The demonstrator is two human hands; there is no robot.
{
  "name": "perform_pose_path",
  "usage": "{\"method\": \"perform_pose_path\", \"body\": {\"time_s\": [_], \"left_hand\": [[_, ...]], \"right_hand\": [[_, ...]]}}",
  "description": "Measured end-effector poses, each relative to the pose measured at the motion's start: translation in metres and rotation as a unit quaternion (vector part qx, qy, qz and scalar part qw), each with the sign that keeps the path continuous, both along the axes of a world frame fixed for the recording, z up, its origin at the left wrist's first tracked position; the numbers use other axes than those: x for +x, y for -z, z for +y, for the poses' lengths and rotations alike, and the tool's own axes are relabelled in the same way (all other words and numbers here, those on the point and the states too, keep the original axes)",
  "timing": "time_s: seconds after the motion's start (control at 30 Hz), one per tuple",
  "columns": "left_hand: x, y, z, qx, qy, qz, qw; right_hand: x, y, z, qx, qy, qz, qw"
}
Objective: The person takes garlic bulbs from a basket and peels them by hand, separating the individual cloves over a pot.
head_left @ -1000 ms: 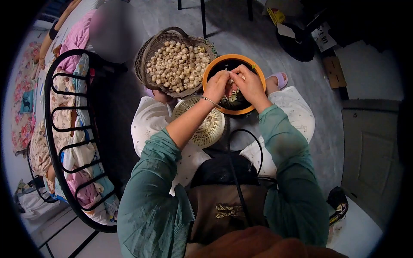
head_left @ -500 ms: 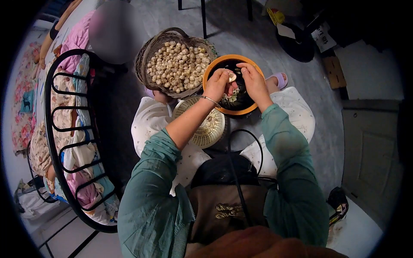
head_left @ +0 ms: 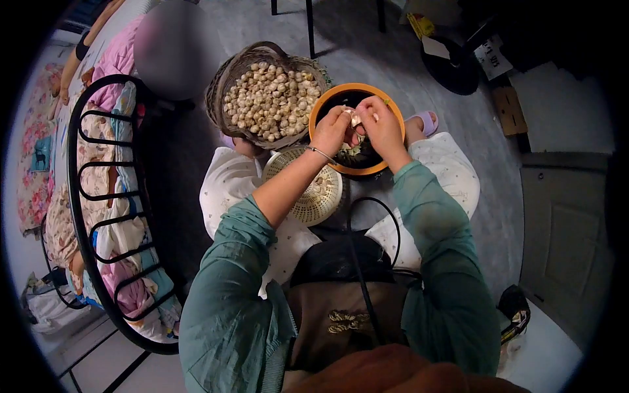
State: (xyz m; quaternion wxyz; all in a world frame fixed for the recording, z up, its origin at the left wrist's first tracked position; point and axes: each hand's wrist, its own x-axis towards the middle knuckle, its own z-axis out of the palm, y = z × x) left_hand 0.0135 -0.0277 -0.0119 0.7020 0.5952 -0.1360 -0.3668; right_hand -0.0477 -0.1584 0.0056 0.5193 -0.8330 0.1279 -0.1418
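My left hand [head_left: 331, 132] is closed around a pale garlic bulb [head_left: 355, 120], above a dark basin with an orange rim [head_left: 360, 172]. At the same bulb, the fingertips of my right hand [head_left: 384, 130] are pinched against its side. Peel scraps [head_left: 350, 149] lie inside the basin, partly hidden by my hands. To the left stands a woven basket [head_left: 215, 98] heaped with whole garlic bulbs [head_left: 272, 98]. A cream colander [head_left: 333, 208] sits below my left forearm with some pale pieces in it that are too small to make out.
A black metal bed rail [head_left: 73, 170] with bedding runs along the left. Another person's arm [head_left: 73, 65] shows at the upper left. Black chair legs [head_left: 310, 29] stand at the top. A round black base [head_left: 452, 69] and a cardboard box [head_left: 510, 108] are at the right.
My right hand has moved left, and its fingers have closed onto the garlic bulb. My left hand has stayed nearly in place.
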Motion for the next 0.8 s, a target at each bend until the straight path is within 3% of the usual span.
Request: {"method": "perform_pose_path", "body": {"time_s": [0.03,0.13,0.27,0.33,0.37,0.43,0.57,0.8], "left_hand": [[0.000,0.000,0.000,-0.003,0.000,0.013,1.000],[0.001,0.001,0.001,-0.013,-0.004,0.022,1.000],[0.003,0.001,0.001,-0.017,-0.010,0.004,1.000],[0.003,-0.001,0.000,-0.015,-0.019,0.000,1.000],[0.003,-0.002,0.000,-0.013,-0.028,-0.004,1.000],[0.003,0.003,0.000,-0.018,-0.037,-0.008,0.999],[0.001,-0.002,0.000,0.015,-0.054,-0.035,0.998],[0.007,0.004,0.001,0.010,-0.041,-0.029,0.999]], "right_hand": [[0.002,0.006,-0.003,0.075,0.025,-0.026,0.997],[0.006,0.017,-0.014,0.087,0.056,-0.045,0.994],[0.006,0.039,-0.020,0.022,0.051,0.000,0.998],[0.006,0.039,-0.014,0.149,0.025,0.003,0.989],[0.007,0.039,-0.012,0.148,0.024,0.003,0.989],[0.008,0.024,-0.005,0.305,-0.071,0.009,0.950],[0.004,0.022,-0.001,0.183,-0.062,0.021,0.981],[0.004,0.017,-0.002,0.205,-0.088,-0.022,0.975]]}}
